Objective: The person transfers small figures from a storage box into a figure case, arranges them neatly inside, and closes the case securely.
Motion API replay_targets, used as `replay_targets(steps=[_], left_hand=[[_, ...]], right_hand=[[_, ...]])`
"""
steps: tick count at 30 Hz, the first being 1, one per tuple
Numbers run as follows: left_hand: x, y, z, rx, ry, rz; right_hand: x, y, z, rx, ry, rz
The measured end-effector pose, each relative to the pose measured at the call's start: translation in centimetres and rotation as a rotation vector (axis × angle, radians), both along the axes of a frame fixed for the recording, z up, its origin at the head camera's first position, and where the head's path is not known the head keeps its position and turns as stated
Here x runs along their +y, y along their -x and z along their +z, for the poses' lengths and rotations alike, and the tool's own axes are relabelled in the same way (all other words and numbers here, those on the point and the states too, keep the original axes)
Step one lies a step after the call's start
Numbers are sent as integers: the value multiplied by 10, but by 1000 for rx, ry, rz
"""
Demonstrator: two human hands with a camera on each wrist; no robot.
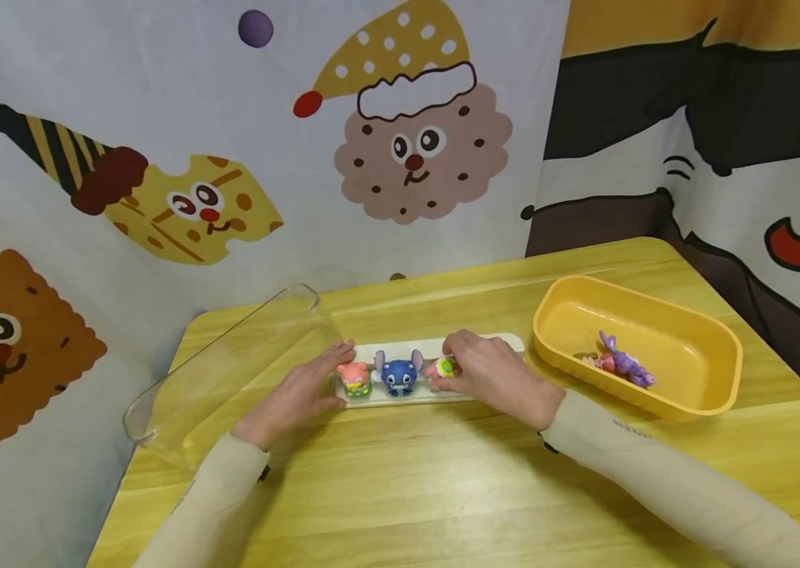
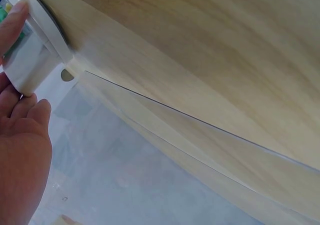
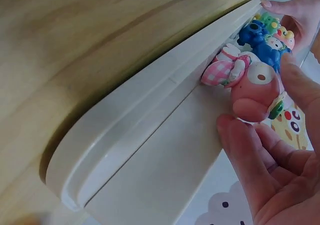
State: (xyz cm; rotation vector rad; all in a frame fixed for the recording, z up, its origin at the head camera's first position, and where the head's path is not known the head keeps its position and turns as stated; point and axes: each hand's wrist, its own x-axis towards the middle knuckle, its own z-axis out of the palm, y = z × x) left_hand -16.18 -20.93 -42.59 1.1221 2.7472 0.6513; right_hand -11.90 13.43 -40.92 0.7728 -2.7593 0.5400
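Left hand — grips white tray, nine-o'clock end. Right hand — pinches gingham-clad pink figurine; Stitch figurine at nine o'clock.

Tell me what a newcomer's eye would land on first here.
Most likely the blue, big-eared figurine, standing mid-row on the white base, with a pink figurine in green to its left and a pink-eared checkered figurine in the right hand's grip to its right. Next, perhaps, the yellow bin at the table's right, and the smiling cookie on the backdrop behind.
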Motion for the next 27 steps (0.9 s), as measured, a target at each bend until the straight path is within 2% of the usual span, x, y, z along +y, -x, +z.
replay_targets(steps=[3, 6, 18, 23, 27], left_hand=[[2, 0, 0, -7, 3, 0], [5, 1, 0, -1, 3, 1], [2, -1, 0, 6, 22, 9], [1, -1, -1, 8, 6, 0], [1, -1, -2, 6, 6, -1]], right_hand=[[5, -3, 3, 41, -8, -3], [13, -5, 12, 51, -5, -22], [79, -12, 64, -65, 92, -179], [105, -12, 76, -133, 139, -231], [121, -10, 81, -143, 168, -243]])
